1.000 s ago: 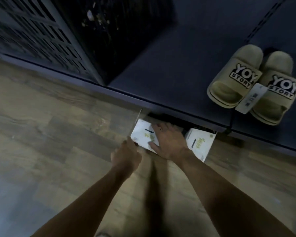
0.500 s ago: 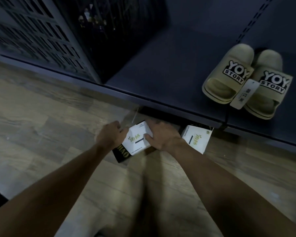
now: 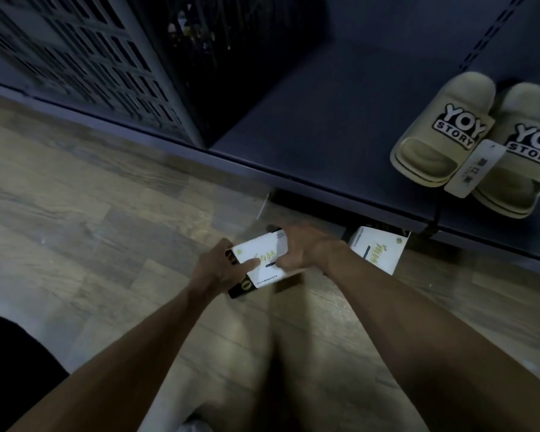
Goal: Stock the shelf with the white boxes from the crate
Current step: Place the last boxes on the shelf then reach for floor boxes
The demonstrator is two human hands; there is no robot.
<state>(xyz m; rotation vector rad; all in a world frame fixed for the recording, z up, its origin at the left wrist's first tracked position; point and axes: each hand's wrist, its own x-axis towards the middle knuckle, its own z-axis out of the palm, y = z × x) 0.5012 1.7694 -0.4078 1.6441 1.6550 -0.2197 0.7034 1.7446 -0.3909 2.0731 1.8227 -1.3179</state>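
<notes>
A white box [image 3: 264, 258] with green lettering and a black side is held just above the wooden floor, below the front edge of the dark shelf [image 3: 309, 129]. My left hand [image 3: 219, 269] grips its left end with the thumb on top. My right hand [image 3: 306, 254] holds its right end. A second white box [image 3: 378, 254] lies on the floor to the right, partly tucked under the shelf edge. No crate can be made out.
A pair of beige slippers [image 3: 443, 132] with a hanging tag [image 3: 474, 166] stands on the shelf at the right. A perforated dark panel [image 3: 75, 57] rises at the left. Wooden floor [image 3: 91, 229] spreads left and toward me.
The box lay flat on the floor under my right hand; both hands have since taken hold of it and lifted and turned it, showing its black side.
</notes>
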